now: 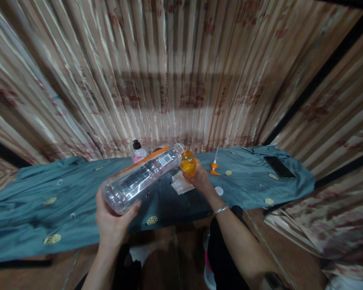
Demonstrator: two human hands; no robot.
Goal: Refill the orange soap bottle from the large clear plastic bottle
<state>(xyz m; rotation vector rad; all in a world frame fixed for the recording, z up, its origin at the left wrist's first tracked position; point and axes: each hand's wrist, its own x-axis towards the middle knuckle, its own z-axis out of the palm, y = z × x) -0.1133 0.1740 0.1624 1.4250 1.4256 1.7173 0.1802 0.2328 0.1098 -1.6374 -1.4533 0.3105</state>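
Note:
My left hand (pixel 113 219) is wrapped round the base of a large clear plastic bottle (pixel 139 183) with an orange label band. The bottle is tilted, its neck pointing up and to the right. At its mouth, my right hand (pixel 199 177) grips a small orange translucent bottle (pixel 188 164). The two mouths meet or nearly meet; whether liquid flows between them I cannot tell. Beyond the right hand lies an orange pump top (pixel 213 167) with a pale tube. A white round lid (pixel 219 191) and a crumpled white cloth or tissue (pixel 180 183) lie below the hands.
A teal patterned cloth (pixel 78 189) covers the narrow surface. A clear bottle with a black cap (pixel 138 152) stands behind the large one. At the right lies a black phone (pixel 278 167). Striped curtains (pixel 181 72) hang behind, with dark frame bars (pixel 320 76) at the sides.

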